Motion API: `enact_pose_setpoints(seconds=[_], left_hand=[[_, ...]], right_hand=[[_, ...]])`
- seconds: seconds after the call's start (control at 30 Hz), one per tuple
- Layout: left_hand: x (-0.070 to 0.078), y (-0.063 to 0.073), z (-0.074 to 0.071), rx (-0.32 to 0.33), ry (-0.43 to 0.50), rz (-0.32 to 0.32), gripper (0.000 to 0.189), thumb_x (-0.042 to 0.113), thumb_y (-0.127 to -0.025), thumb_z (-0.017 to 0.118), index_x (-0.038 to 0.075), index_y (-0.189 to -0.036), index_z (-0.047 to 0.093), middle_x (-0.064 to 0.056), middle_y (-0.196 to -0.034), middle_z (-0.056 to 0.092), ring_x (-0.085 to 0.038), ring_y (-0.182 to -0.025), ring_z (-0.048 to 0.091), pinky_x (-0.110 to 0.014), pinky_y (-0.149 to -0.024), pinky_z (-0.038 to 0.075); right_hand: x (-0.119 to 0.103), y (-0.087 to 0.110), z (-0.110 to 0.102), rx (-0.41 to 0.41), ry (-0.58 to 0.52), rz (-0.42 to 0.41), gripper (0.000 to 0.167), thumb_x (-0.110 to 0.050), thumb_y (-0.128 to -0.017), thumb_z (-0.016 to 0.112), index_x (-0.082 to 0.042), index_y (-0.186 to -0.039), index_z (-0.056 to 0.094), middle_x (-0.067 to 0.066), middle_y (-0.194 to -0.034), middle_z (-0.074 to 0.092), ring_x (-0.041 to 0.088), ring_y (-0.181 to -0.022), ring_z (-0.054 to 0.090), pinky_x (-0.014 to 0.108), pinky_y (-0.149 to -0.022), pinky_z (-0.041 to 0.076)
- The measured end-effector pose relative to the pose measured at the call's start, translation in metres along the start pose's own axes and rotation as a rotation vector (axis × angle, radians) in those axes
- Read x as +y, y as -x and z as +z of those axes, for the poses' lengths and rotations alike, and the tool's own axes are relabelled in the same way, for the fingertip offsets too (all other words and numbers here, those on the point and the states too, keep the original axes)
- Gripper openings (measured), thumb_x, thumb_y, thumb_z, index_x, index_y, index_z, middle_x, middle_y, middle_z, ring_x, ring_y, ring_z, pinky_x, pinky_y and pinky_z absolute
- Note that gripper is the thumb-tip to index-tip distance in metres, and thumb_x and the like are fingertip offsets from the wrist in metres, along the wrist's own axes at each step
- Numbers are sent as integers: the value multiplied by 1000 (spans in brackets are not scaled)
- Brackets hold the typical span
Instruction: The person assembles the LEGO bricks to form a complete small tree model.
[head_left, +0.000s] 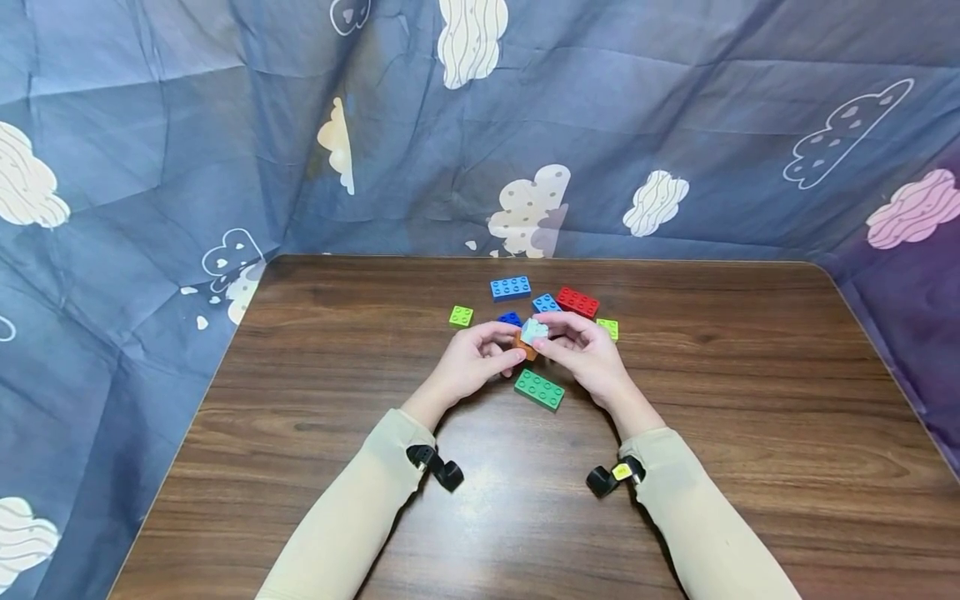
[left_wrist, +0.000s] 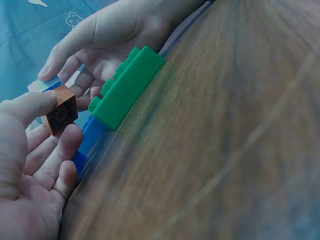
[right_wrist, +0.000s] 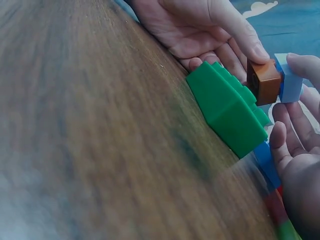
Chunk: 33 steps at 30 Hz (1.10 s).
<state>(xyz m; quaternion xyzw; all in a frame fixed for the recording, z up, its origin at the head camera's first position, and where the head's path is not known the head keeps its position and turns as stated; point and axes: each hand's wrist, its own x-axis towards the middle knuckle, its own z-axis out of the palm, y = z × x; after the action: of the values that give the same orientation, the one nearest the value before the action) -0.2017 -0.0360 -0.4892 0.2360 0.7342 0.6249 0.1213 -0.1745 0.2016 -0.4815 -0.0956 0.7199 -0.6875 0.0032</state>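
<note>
wooden table (head_left: pixel 300 375), left fingers (head_left: pixel 507 360) pinching orange brick (right_wrist: pixel 268 90), right fingers (head_left: pixel 557 350) pinching pale-blue brick (head_left: pixel 533 331), green brick (head_left: pixel 539 389) nearby

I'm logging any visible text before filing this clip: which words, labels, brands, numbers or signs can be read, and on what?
None can be read with certainty.
Yellow label on the black wrist mount at the right sleeve: dark marks, too small to read.
Orange brick, light blue brick, green brick: no legible brand or number.
Backdrop cloth: cloud pictures, no words visible.
</note>
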Motion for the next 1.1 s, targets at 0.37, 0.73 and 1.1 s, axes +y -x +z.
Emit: enact_pose_setpoints(seconds=[0.37,0.73,1.1], left_hand=[[2,2,-1,-23,2,-2,37,13,-104,77,0,-138,70,-13,-112,79,-17,-75,74,-24,-61,50],[2,1,-2,-36,21,-11,35,11,-104,77,-2,-135,69,-16,-113,79,-17,-82,76,-29,-74,62],[3,1,-3,-54,28,-17,33,11,-104,77,-3,-133,69,-16,-115,80,-21,-106,78,-30,-92,62]], right_hand=[[-1,1,0,-33,20,-3,40,-10,-100,82,-3,-137,72,10,-118,73,23,-98,69,24,-84,60],[1,2,0,-55,91,-56,36,-8,-101,80,-5,-136,74,11,-121,73,22,-102,69,24,-86,60],[2,3,-1,-71,129,-48,37,-10,-101,81,-8,-138,75,12,-129,73,21,-101,73,25,-88,62]])
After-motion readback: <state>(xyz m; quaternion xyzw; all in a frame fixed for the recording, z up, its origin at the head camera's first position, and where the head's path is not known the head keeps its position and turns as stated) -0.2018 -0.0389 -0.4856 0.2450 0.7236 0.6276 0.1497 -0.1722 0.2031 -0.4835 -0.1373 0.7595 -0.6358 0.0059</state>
